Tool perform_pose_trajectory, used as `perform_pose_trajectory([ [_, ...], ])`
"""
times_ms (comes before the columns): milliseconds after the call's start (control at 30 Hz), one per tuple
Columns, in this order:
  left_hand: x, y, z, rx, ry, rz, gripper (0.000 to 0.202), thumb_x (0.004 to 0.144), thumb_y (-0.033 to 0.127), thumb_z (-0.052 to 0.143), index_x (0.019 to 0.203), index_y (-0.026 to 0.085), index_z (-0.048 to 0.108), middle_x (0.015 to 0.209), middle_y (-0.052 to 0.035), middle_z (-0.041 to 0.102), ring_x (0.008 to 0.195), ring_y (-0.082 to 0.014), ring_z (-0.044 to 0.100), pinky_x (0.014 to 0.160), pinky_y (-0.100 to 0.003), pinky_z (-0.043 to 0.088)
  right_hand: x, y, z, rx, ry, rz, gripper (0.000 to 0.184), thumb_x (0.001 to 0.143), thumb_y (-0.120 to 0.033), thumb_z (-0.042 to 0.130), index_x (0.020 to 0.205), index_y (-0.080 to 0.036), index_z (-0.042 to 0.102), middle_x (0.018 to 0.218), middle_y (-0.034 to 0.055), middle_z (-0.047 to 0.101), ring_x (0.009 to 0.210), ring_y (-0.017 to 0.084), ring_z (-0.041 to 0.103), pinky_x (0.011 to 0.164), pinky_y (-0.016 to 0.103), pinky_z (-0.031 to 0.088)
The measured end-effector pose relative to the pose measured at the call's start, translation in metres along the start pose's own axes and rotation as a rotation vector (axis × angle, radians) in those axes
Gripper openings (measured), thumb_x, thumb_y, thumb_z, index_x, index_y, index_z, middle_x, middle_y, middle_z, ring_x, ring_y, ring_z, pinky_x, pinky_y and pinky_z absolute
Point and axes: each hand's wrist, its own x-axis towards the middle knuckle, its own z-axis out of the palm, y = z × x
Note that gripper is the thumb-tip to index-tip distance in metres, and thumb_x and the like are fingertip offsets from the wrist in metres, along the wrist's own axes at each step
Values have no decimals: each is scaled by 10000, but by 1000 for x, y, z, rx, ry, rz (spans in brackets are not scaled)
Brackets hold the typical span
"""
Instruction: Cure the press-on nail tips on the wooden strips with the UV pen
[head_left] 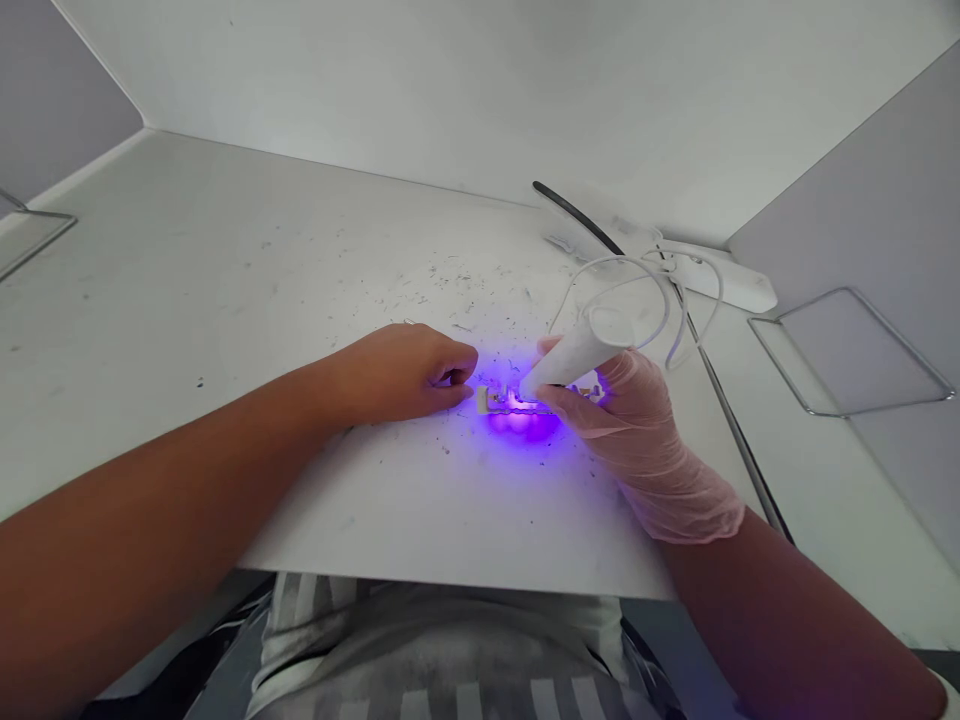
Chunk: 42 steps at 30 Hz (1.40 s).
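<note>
My right hand (646,430), in a thin translucent glove, is closed around a white handheld UV lamp (579,350). The lamp slants down to the left, and violet light spills from its lower end. Beneath it lies a narrow metallic piece (484,400) with a pale left end; the lamp and my fingers cover much of it. My bare left hand (401,375) rests on the tabletop with curled fingers, thumb and forefinger bent near the piece's left end. Whether they touch it or pinch something small, I cannot make out.
Small dark specks and scraps (450,275) litter the white tabletop (247,270). A white cable (667,300) loops toward a white elongated object (724,278) at the back right. A black strip (574,215) leans there. Wire frames (855,350) stand at both sides.
</note>
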Motion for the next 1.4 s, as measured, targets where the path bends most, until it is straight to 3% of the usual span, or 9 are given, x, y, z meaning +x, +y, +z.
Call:
perform_pose_trajectory([
  [367,0,-5,2,-1,-15,20,311,800,262,495,613,196,255,546,32,341,534,-116,290,542,-311,238,-4,1,1,7,17,36,74,827,-323,711,874,-277,679,706,-25,616,747,191,635,726,386,515],
  [500,0,-5,1,10,-36,24,277,762,212,489,613,196,256,553,29,347,548,-124,297,550,-315,245,-4,2,0,11,14,27,70,827,-317,714,870,-278,674,702,-26,613,747,194,632,734,394,514],
  [767,0,-2,0,48,-47,-24,254,793,243,495,625,208,307,548,23,412,549,-134,357,546,-314,247,-3,1,0,-4,15,23,82,830,-327,711,880,-272,677,704,-28,618,728,184,624,717,382,506],
  [1000,0,3,-4,37,-86,-52,117,853,297,488,820,229,578,646,20,579,609,-141,483,595,-294,307,-3,3,0,28,4,4,83,837,-332,709,879,-269,675,708,-29,604,713,174,614,706,370,505],
  [1400,1,-1,-2,60,-85,-35,161,860,293,472,858,241,624,696,17,636,654,-150,534,641,-296,346,-3,1,1,42,15,22,62,828,-305,715,875,-277,687,698,-32,599,712,173,605,707,369,496],
])
